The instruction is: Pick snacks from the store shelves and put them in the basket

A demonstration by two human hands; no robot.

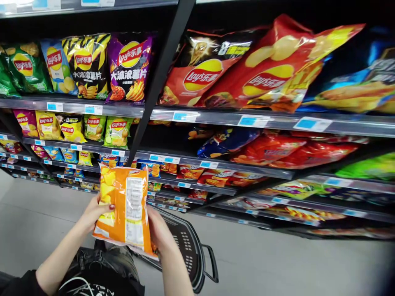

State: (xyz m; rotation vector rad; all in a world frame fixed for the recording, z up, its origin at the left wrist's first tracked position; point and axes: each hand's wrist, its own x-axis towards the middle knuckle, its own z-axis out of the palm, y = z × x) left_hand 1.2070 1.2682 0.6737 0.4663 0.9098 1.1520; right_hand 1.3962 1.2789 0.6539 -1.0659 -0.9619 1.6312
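Note:
Both my hands hold an orange chip bag [125, 207] upright in front of me, its back label turned toward me. My left hand [94, 213] grips the bag's left edge, thumb on the front. My right hand [159, 232] clasps the bag's lower right side. Under the bag hangs a black shopping basket [188, 246], just right of my right wrist.
Dark store shelves [216, 119] full of chip bags run from left to right, with blue price tags on their edges. A black upright post [154, 82] divides two shelf bays. Grey floor [277, 263] lies below.

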